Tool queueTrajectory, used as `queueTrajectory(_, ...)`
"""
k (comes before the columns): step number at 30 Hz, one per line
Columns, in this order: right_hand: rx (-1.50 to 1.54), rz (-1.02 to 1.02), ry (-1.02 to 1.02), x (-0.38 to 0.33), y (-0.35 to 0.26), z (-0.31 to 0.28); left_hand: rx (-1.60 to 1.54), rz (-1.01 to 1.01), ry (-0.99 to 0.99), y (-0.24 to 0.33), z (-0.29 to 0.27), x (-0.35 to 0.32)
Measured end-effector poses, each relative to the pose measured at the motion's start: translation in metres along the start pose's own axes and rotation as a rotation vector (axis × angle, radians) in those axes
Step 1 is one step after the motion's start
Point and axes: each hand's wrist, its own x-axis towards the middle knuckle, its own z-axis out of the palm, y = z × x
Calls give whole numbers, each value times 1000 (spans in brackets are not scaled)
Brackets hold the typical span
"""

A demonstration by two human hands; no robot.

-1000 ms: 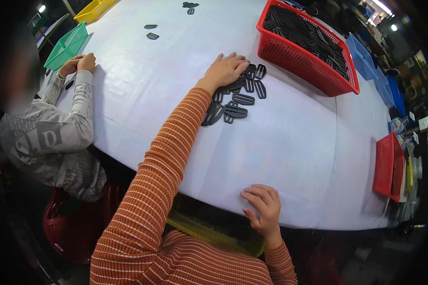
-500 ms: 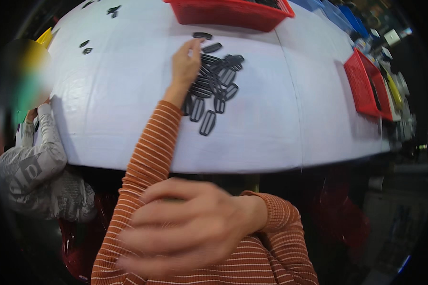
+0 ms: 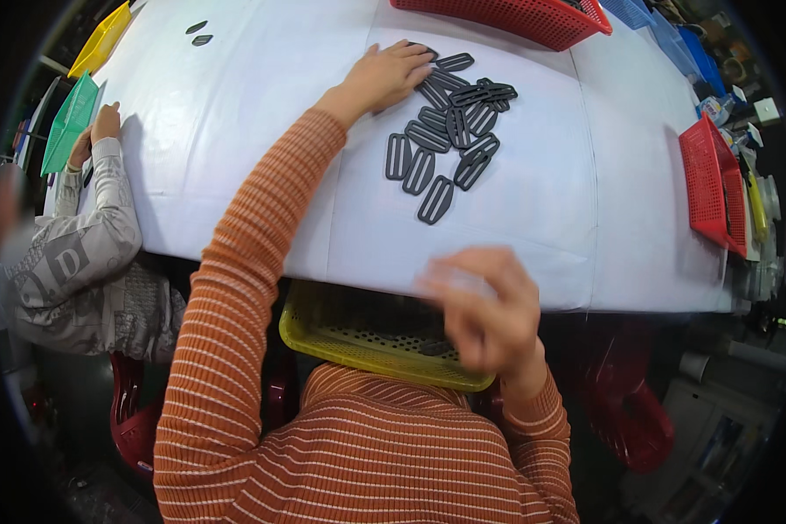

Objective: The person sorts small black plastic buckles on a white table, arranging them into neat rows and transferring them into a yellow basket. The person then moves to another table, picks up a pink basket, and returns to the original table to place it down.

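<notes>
A loose pile of black plastic strap slider buckles (image 3: 457, 128), oval with two slots, lies on the white table. My left hand (image 3: 384, 77) is spread palm down at the pile's far left, its fingers stretched out. Its fingertips touch a buckle (image 3: 425, 52) at the far end, partly hidden under them. My right hand (image 3: 491, 306) is raised over the table's near edge, above the right side of a yellow basket (image 3: 384, 356). Its fingers look bent but are smeared by motion, so I cannot see whether they hold anything. Dark pieces lie in that basket.
Red baskets stand at the far edge (image 3: 506, 24) and at the right (image 3: 692, 175). Two loose buckles (image 3: 200, 35) lie far left. A co-worker in a grey patterned top (image 3: 87, 236) sits at the left, near a green basket (image 3: 68, 122). A yellow basket (image 3: 102, 40) stands beyond.
My right hand has swung from across my body to the right, near the table edge. The yellow basket below it now shows. The pile looks looser, and the view has shifted.
</notes>
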Motion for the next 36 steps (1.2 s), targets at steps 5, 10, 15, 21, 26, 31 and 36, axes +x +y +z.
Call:
queueTrajectory(5,-433,316,71,-9,55,46,-117,-27,148,9,-26,-89)
queueTrajectory(10,-636,358,42,-11,58,66,-419,-159,144,50,-54,-143)
queueTrajectory(15,-465,480,17,-39,57,32,-322,-133,264,47,-57,-155)
queueTrajectory(21,-470,633,-122,-18,54,10,106,136,180,22,-43,-141)
queueTrajectory(26,-487,280,29,15,63,57,64,33,130,48,-54,-171)
queueTrajectory(31,-669,257,12,20,71,85,-97,-39,155,87,-65,-203)
queueTrajectory(36,-682,279,8,3,66,79,-145,-50,162,89,-63,-191)
